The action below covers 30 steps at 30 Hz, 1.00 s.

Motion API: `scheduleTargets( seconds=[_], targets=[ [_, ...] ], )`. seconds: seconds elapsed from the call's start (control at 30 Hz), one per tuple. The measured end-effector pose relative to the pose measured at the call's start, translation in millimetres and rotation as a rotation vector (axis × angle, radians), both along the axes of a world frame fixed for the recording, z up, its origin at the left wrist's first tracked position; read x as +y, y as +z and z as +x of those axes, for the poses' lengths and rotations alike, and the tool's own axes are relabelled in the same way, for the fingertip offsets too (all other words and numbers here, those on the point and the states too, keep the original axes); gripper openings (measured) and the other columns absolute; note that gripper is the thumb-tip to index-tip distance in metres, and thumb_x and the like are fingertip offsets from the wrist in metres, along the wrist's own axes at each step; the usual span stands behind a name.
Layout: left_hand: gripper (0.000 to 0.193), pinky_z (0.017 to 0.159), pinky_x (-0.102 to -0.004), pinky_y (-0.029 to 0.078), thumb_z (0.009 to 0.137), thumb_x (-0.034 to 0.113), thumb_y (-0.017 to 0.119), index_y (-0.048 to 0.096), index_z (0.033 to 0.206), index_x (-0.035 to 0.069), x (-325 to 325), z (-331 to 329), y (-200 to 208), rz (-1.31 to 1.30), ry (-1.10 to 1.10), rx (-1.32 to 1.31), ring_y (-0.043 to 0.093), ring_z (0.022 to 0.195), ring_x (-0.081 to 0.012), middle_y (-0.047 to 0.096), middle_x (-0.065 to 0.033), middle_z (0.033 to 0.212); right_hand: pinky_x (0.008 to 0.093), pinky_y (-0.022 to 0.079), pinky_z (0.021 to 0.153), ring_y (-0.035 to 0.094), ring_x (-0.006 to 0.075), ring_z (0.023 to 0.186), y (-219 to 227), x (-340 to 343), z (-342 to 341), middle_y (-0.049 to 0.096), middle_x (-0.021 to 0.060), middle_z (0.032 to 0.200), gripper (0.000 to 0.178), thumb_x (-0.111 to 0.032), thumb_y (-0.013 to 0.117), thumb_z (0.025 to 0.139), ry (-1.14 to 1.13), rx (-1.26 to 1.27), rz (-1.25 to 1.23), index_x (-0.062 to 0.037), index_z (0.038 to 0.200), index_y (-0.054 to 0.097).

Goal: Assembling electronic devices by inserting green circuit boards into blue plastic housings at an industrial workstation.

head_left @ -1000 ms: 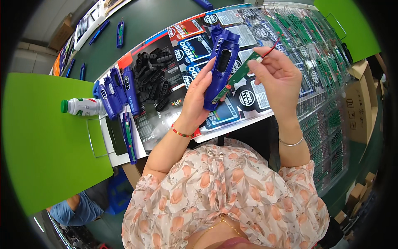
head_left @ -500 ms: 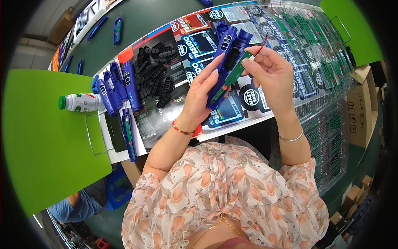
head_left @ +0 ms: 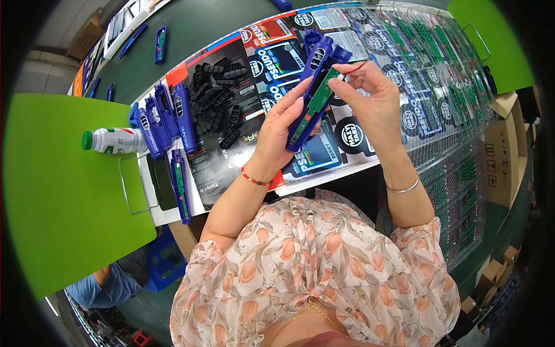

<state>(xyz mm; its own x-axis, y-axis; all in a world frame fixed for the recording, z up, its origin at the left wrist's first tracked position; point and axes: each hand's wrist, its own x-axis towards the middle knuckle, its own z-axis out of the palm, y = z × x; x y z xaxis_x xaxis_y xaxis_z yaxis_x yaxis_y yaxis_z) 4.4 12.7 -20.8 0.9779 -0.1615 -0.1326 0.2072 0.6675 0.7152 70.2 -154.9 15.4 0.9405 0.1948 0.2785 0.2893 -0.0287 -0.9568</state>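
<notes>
My left hand [head_left: 277, 124] is closed around a long blue plastic housing [head_left: 294, 140], which is tilted up to the right. Along its open side lies a narrow green circuit board [head_left: 318, 104]. Thumb and fingers of my right hand [head_left: 374, 103] pinch the board's upper end, where a red wire [head_left: 354, 70] sticks out. Just beyond my fingers is another blue part with oval slots [head_left: 316, 59]; whether it is held too, I cannot tell.
Left of my hands lie a heap of black slotted pieces [head_left: 217, 104] and several blue housings [head_left: 184, 118]. A white bottle with a green cap [head_left: 115, 140] lies near the green panel [head_left: 69, 191]. Clear trays with circuit boards [head_left: 457, 110] cover the right side.
My right hand has moved a little left and down with the board's upper end. The board now lies closer along the housing, and the red wire points lower.
</notes>
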Motion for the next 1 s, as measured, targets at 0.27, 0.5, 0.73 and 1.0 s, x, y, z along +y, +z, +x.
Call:
scheduleTargets(
  seconds=[0.27,0.5,0.73,1.0],
  targets=[
    [0.047,0.064,-0.0206,0.049,0.1,0.013,0.054,0.042,0.145,0.006,-4.7,-3.8,0.6,0.301,0.086,-0.113,0.058,0.075,-0.0052,0.066,-0.0065,0.107,0.0258,0.044,0.06,0.052,0.0101,0.062,-3.8,10.9,-3.8,0.054,0.0033,0.081,0.033,-0.005,0.078,0.073,-0.157,-0.189,-0.227,-0.0072,0.106,0.073],
    [0.048,0.064,-0.0209,0.05,0.093,0.006,0.061,0.048,0.14,0.003,23.8,7.7,24.6,0.44,0.249,-0.043,0.06,0.069,-0.0089,0.069,-0.0104,0.105,0.0267,0.047,0.056,0.059,0.0112,0.061,11.3,44.8,4.3,0.056,0.007,0.088,0.059,-0.006,0.073,0.079,-0.096,-0.099,-0.008,-0.0062,0.134,0.051],
    [0.045,0.063,-0.024,0.052,0.087,0.0,0.057,0.056,0.132,0.001,181.9,113.6,22.9,0.659,0.641,0.013,0.065,0.07,-0.0128,0.072,-0.0124,0.096,0.0385,0.053,0.074,0.067,0.0285,0.084,-21.9,102.7,61.3,0.066,0.0123,0.094,0.017,-0.01,0.069,0.08,0.227,-0.486,-0.594,-0.0042,0.096,0.069],
    [0.043,0.075,-0.0291,0.052,0.074,0.01,0.062,0.071,0.116,0.01,279.8,246.4,-48.5,1.204,0.922,0.191,0.069,0.082,-0.0167,0.074,-0.0094,0.096,0.0364,0.054,0.066,0.066,0.0264,0.077,-55.6,158.7,77.9,0.061,0.0088,0.082,0.013,-0.008,0.061,0.079,0.257,-0.815,-0.824,-0.0069,0.091,0.057]
  ],
)
